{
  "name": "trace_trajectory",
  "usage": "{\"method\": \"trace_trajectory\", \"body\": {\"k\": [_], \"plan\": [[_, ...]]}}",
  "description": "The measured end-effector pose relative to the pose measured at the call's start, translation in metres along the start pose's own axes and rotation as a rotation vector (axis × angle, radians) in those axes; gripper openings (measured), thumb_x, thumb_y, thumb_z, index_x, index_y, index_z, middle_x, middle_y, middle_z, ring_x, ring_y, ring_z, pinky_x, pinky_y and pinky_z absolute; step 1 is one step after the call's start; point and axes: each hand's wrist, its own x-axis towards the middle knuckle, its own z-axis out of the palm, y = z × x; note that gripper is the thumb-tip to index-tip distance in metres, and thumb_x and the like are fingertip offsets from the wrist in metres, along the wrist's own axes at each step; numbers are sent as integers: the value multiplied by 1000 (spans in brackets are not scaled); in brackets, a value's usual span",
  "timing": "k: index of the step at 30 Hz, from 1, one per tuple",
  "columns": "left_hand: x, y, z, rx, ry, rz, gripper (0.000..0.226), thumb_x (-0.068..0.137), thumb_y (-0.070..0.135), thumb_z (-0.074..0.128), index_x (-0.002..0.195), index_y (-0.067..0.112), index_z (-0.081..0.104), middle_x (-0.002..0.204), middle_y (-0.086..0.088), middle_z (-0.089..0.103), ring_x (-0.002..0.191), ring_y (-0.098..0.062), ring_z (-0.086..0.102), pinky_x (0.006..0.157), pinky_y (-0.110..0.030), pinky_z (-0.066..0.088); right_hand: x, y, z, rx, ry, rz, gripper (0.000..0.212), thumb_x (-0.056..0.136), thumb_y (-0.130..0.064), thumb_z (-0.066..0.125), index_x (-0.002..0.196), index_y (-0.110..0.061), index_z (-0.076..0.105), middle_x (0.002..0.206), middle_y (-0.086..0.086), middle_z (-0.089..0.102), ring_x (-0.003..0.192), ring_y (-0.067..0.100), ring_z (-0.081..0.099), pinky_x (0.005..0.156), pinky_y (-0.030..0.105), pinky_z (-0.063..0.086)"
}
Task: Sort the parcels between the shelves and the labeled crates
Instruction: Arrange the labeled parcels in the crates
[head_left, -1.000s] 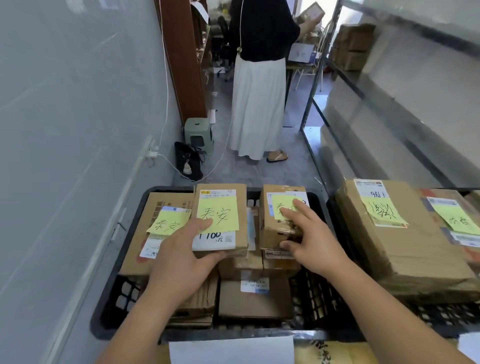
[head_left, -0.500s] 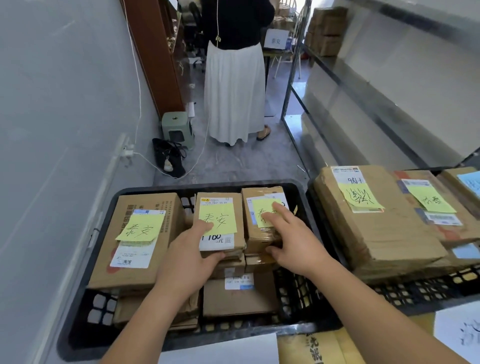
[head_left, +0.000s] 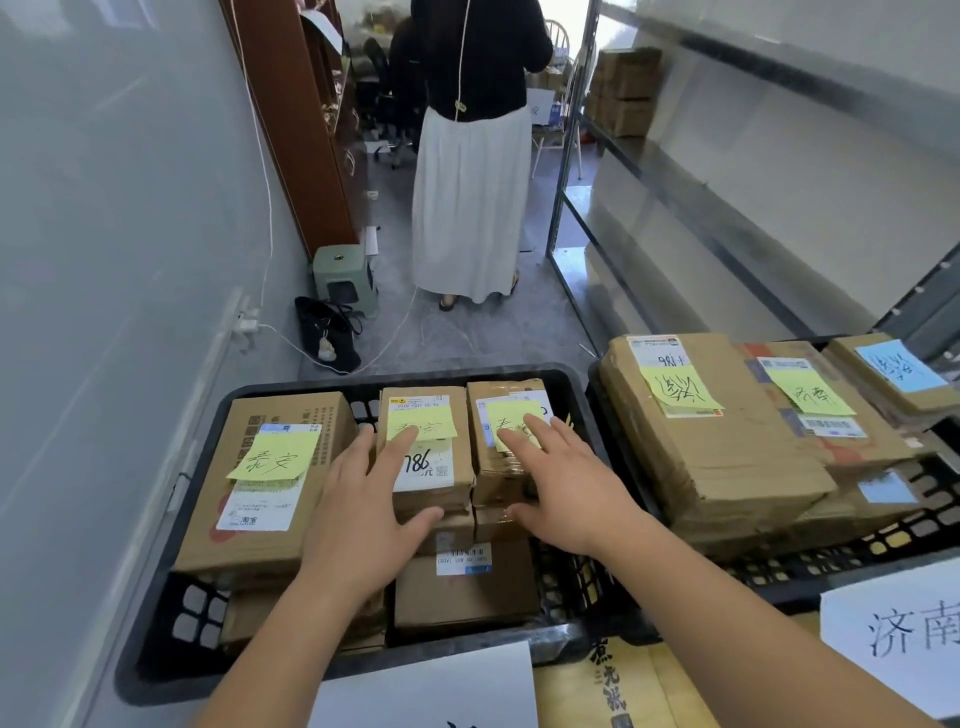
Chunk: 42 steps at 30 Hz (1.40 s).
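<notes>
A black plastic crate (head_left: 156, 613) in front of me holds several cardboard parcels with yellow sticky notes. My left hand (head_left: 363, 514) lies with straight fingers on the middle parcel (head_left: 436, 488), thumb at its near edge. My right hand (head_left: 561, 478) rests flat on the small parcel (head_left: 493, 467) to the right, fingertips on its yellow note. A large parcel (head_left: 265, 483) fills the crate's left side. A second black crate (head_left: 883, 540) on the right carries a big flat parcel (head_left: 717, 457) and others with yellow and blue notes.
A person in a white skirt (head_left: 467, 197) stands in the aisle ahead. A metal shelf rack (head_left: 675, 171) runs along the right, a grey wall on the left. A green stool (head_left: 345, 278) and black bag (head_left: 324, 332) lie on the floor. White paper labels (head_left: 893, 634) hang at the crates' near edges.
Both hands have loosened from gripping the two small parcels; the fingers now lie straight on top. The parcels sit lower in the crate, and my view has tilted upward.
</notes>
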Motion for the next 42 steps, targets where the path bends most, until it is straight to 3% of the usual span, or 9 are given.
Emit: {"method": "trace_trajectory", "body": {"k": [6, 14, 19, 28, 33, 39, 42], "plan": [[-29, 19, -9, 88, 70, 48, 91, 84, 62, 67, 155, 48, 12, 168, -2, 3, 154, -27, 3, 123, -44, 16, -36, -5, -13, -7, 36, -57, 86, 96, -51, 62, 161, -43, 7, 173, -5, -1, 159, 22, -6, 127, 42, 9], [-93, 91, 2, 127, 51, 219, 97, 82, 62, 69, 154, 53, 5, 168, 2, 2, 154, -22, -6, 122, -42, 15, -134, 25, -31, 23, 139, -37, 86, 96, -52, 62, 160, -45, 4, 172, -7, 5, 159, 23, 0, 128, 48, 14], [-144, 167, 26, 182, -30, 355, 94, 83, 69, 63, 156, 51, 6, 169, 6, -5, 154, -22, -6, 124, -40, 9, -230, 82, -34, 29, 178, 109, 86, 96, -53, 60, 162, -41, 5, 172, -4, 5, 158, 24, 3, 127, 48, 15], [-230, 321, 94, 167, -170, 698, 93, 85, 73, 56, 157, 48, 2, 169, 6, -2, 155, -22, -1, 125, -40, 12, -431, 195, -21, 58, 264, 477, 85, 96, -55, 57, 162, -38, 7, 172, 1, 7, 158, 25, 7, 127, 47, 15], [-280, 405, 137, 104, -249, 907, 91, 87, 69, 57, 155, 51, 0, 169, 6, -2, 155, -18, -2, 124, -38, 11, -540, 233, -11, 121, 334, 689, 83, 95, -51, 61, 162, -35, 15, 171, 0, 13, 157, 24, 10, 127, 47, 15], [-330, 494, 181, 70, -338, 1181, 88, 86, 65, 62, 157, 42, 15, 167, -2, 14, 153, -23, 12, 124, -38, 17, -631, 268, 5, 163, 375, 900, 84, 95, -52, 60, 162, -35, 14, 172, 1, 10, 158, 25, 9, 127, 47, 13], [-353, 532, 208, 72, -395, 1263, 88, 87, 66, 59, 157, 45, 10, 168, 1, 9, 154, -22, 10, 123, -38, 17, -668, 284, 17, 192, 381, 1001, 83, 95, -52, 61, 162, -35, 15, 171, 1, 10, 157, 25, 9, 127, 47, 12]]}}
